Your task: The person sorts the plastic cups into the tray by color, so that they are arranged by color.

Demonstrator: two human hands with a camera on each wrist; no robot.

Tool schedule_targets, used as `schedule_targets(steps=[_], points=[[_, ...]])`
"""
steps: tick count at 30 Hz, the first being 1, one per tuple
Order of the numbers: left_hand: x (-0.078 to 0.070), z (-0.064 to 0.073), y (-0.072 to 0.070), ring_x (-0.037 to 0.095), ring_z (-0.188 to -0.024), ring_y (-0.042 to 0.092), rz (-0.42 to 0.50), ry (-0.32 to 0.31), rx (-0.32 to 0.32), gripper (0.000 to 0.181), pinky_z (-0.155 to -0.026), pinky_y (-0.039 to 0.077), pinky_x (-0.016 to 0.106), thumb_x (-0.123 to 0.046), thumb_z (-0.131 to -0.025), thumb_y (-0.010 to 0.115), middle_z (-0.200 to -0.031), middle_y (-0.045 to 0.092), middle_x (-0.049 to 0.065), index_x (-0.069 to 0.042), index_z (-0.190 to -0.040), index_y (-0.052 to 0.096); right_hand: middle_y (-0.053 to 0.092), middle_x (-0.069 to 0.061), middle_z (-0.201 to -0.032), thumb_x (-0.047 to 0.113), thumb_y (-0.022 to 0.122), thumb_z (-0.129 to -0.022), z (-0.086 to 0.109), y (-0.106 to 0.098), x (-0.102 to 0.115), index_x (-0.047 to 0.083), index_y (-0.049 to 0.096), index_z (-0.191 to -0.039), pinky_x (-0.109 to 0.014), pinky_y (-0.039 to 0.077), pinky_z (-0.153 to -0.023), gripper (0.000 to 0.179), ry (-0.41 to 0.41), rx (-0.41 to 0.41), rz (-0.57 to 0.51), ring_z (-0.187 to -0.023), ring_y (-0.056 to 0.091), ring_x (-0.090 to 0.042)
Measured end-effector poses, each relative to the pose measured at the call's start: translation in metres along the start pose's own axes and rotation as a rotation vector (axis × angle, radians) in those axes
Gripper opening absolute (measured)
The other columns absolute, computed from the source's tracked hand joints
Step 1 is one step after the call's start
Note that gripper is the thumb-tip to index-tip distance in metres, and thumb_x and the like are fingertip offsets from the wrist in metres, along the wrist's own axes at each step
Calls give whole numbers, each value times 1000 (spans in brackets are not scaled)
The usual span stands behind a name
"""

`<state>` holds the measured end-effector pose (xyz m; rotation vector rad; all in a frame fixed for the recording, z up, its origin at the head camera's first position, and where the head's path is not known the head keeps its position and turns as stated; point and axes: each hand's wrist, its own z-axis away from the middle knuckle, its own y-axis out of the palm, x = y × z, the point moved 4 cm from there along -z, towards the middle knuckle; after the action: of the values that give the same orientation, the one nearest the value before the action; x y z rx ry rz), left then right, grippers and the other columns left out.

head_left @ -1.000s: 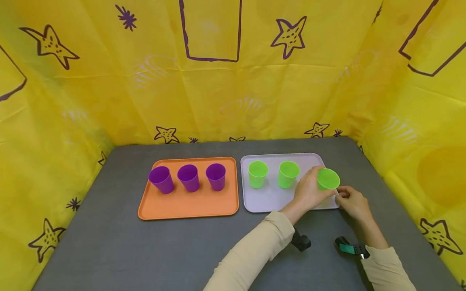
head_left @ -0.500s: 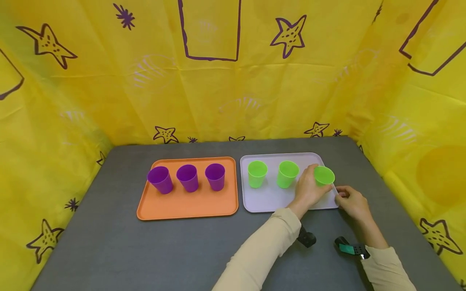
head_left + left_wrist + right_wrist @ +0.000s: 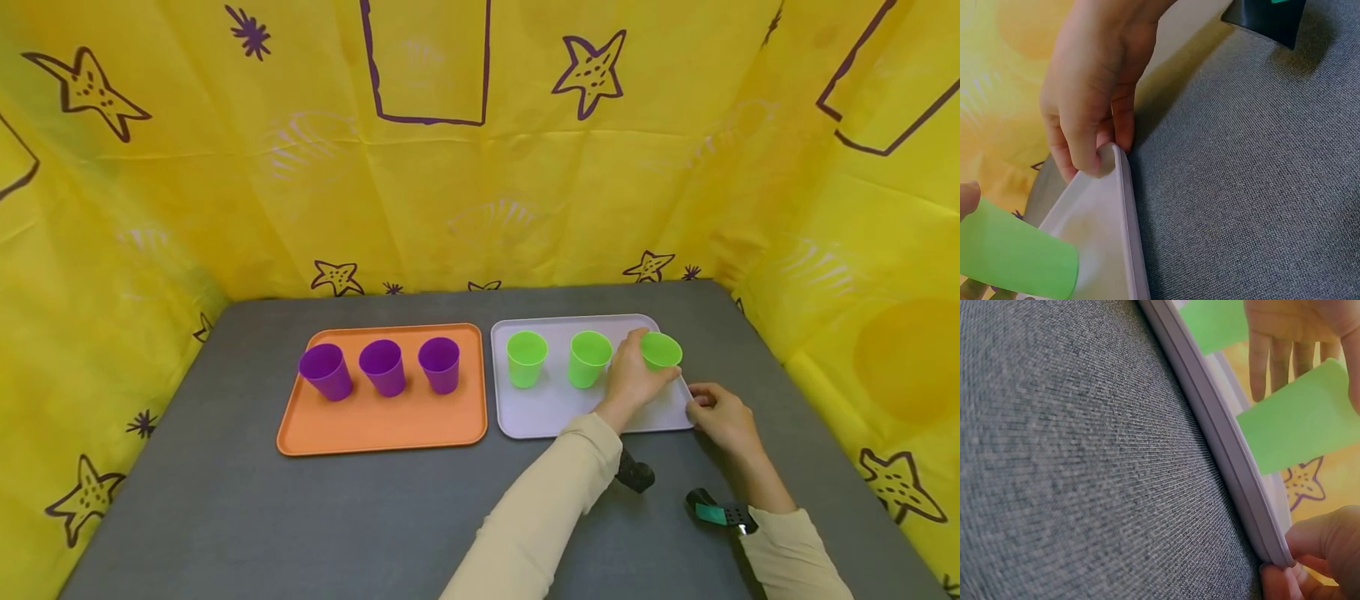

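My left hand (image 3: 632,379) holds the rightmost green cup (image 3: 661,353) between thumb and fingers, at the right end of the pale lilac tray (image 3: 540,421). The cup is upright with its mouth up; in the left wrist view, its base is at or just above the tray floor, and I cannot tell which. My right hand (image 3: 726,421) pinches the tray's near right corner, thumb on the rim and fingers around the edge, as the right wrist view also shows. Two more green cups, a left one (image 3: 527,360) and a middle one (image 3: 589,360), stand in a row on this tray.
Left of the lilac tray lies an orange tray (image 3: 382,433). It bears three purple cups in a row: left (image 3: 327,373), middle (image 3: 383,368) and right (image 3: 440,367). Yellow patterned cloth (image 3: 420,208) surrounds the grey tabletop (image 3: 300,525) at the back and sides.
My left hand has moved the rightmost green cup a little toward the back and left over the lilac tray. The right hand keeps its pinch on the corner.
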<state>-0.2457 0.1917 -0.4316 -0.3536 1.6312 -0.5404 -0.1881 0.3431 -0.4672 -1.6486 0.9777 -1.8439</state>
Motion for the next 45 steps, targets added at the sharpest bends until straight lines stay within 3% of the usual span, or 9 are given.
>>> schedule_targets(steps=[13, 23, 28, 35, 41, 45], points=[[1, -2, 2, 11, -102, 55, 32, -18, 5, 69, -84, 46, 22, -32, -68, 80, -115, 58, -3, -21, -129, 47, 62, -18, -89, 13, 52, -82, 0, 0, 1, -6, 56, -114, -22, 47, -52, 37, -10, -30, 15, -60, 55, -10], [1, 2, 0, 14, -115, 50, 25, 8, 61, 83, -93, 45, 25, -35, -70, 78, -131, 49, 0, -20, -140, 35, 62, -17, -89, 13, 52, -82, 1, 1, 1, -6, 56, -114, -25, 44, -56, 37, -10, -29, 42, -60, 55, -11], [-4, 5, -3, 15, -121, 45, -11, 57, 61, 84, -99, 41, 24, -36, -73, 76, -137, 43, 0, -16, -142, 32, 62, -17, -90, 14, 51, -82, 1, 2, 0, -5, 57, -114, -26, 42, -58, 37, -15, -38, 57, -63, 55, -14], [-14, 8, -12, 11, -130, 36, -98, 124, 85, 81, -104, 37, 24, -41, -77, 71, -145, 32, -5, -23, -143, 28, 63, -15, -88, 14, 52, -82, 1, 3, 2, -3, 58, -113, -26, 42, -57, 36, -20, -48, 54, -63, 54, -14], [-31, 16, -25, 8, -137, 24, -202, 237, 108, 79, -109, 31, 25, -44, -80, 67, -151, 21, -9, -24, -144, 26, 62, -16, -88, 16, 52, -82, 2, 1, 3, -4, 58, -111, -26, 40, -58, 36, -30, -51, 66, -69, 54, -19], [-39, 24, -34, 7, -136, 24, -238, 309, 132, 75, -108, 31, 25, -45, -82, 65, -150, 21, -10, -25, -144, 27, 62, -17, -89, 16, 52, -81, 2, 1, 2, -4, 58, -110, -25, 40, -58, 35, -32, -50, 81, -71, 54, -22]])
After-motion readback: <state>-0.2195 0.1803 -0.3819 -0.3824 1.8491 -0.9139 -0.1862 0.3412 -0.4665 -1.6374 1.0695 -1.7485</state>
